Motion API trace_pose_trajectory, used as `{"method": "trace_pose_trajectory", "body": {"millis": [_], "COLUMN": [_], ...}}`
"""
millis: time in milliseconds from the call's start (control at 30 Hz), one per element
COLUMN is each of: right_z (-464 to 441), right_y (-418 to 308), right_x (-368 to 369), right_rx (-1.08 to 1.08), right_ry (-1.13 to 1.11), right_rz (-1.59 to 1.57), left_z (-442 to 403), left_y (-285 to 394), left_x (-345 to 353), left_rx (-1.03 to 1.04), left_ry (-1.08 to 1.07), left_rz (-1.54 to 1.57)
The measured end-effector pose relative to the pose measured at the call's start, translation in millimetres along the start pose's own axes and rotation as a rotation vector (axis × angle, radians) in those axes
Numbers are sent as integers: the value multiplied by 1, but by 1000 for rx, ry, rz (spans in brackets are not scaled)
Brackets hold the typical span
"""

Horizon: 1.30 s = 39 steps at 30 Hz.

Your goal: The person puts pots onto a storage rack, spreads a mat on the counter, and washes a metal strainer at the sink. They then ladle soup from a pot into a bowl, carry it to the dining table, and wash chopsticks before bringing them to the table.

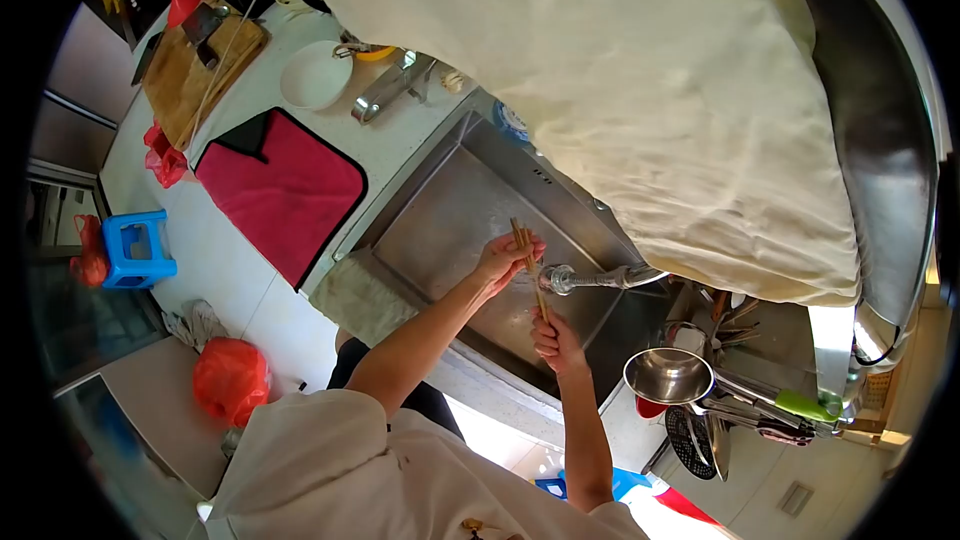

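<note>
Over the steel sink, my left hand is closed round a bundle of thin wooden chopsticks, whose ends stick up past the fingers. My right hand, lower and to the right, grips the other end of chopsticks that run between both hands. The faucet reaches in from the right, and its clear nozzle is beside the chopsticks. Water seems to run at the nozzle, though the stream is hard to make out.
A red cloth, a white bowl and a cutting board lie on the left counter. A steel pot and utensils stand at the right. A large cream cloth hangs beyond the sink. A blue stool stands on the floor.
</note>
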State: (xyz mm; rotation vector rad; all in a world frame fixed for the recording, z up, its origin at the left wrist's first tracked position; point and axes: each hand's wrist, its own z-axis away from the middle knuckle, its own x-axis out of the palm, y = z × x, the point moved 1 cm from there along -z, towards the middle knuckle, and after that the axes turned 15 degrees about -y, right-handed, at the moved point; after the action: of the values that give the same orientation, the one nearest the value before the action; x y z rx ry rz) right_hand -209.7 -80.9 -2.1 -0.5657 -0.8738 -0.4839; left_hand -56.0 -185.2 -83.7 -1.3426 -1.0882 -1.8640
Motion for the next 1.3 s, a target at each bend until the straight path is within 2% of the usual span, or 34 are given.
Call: {"method": "trace_pose_trajectory", "body": {"millis": [133,200,433,533,633,733,800,867,967,1000,1067,1100,1167,1300], "right_z": [-6,-10,-15,-12,-14,-24,-34,-34,-21,-14,8,17,31,48], "right_y": [0,2,21,28,30,22,16,6,-1,-1,3,7,15,31], "right_x": [3,-1,25,31,30,19,11,12,25,33,43,43,38,16], "right_rx": [-22,-37,-75,-94,-110,-133,-155,-120,-50,-25,-65,-85,-115,-191], "right_ry": [-34,-62,237,244,173,218,333,261,242,250,236,226,313,518], "right_rz": [27,16,222,217,118,150,245,278,298,297,283,276,309,370], "left_z": [-1,3,-14,-37,-28,-18,-1,0,-41,-63,-86,-85,-93,-98], "left_y": [0,-5,-12,-7,-11,-39,-50,-36,-36,-38,-24,-6,13,18], "left_x": [7,8,-10,-15,-13,6,27,50,15,-28,-38,5,33,48], "left_rx": [23,2,-14,114,44,-27,-105,-193,-115,-88,-8,45,76,90], "left_ry": [15,23,91,99,-22,357,308,278,351,-16,-175,40,201,-41], "left_rz": [208,213,124,405,329,-216,-288,-319,-100,106,15,-282,-794,-1427]}}
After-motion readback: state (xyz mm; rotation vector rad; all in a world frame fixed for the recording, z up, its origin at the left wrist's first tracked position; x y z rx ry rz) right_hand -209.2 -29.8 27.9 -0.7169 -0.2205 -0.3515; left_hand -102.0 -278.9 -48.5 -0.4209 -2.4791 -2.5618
